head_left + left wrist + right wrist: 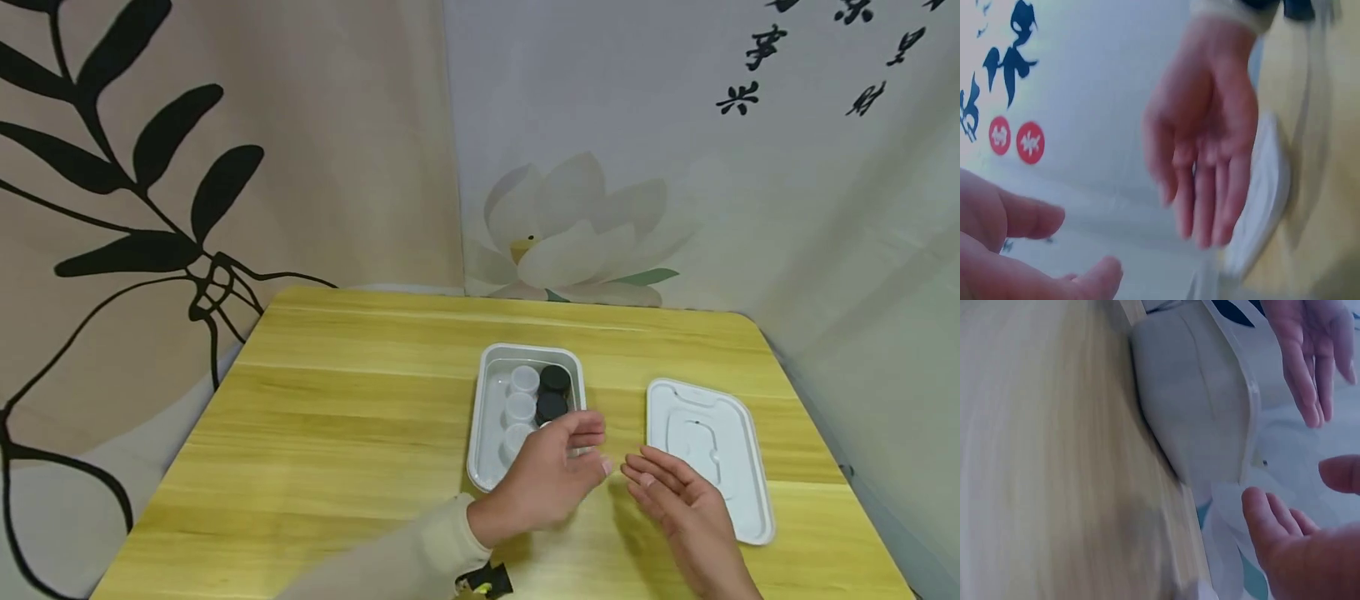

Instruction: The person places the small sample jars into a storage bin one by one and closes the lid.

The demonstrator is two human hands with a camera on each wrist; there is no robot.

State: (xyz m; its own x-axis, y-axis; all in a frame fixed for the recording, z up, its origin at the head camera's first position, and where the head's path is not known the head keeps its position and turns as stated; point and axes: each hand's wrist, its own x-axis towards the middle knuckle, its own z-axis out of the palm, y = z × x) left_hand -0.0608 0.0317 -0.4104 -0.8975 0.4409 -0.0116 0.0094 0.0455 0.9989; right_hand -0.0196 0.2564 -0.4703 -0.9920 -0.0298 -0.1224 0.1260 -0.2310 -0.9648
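A white rectangular box (487, 400) stands on the table, holding white-capped containers (520, 408) on its left and black-capped ones (553, 392) on its right. My left hand (551, 471) hovers over the box's front right corner, fingers bent loosely with nothing between them, and hides that part of the box. Facing it, my right hand (686, 512) hangs over the table with its fingers extended and palm turned inward, holding nothing. Beside it the white lid (742, 467) lies flat, its near left part covered by the right hand. In the right wrist view the box wall (1204, 406) rises near the fingertips.
The wooden table (337, 433) ends at a back edge before hanging cloths, one with a dark leaf print (165, 133) and one with a pale flower print (577, 225). A dark strap piece (486, 581) shows under the left sleeve (420, 550).
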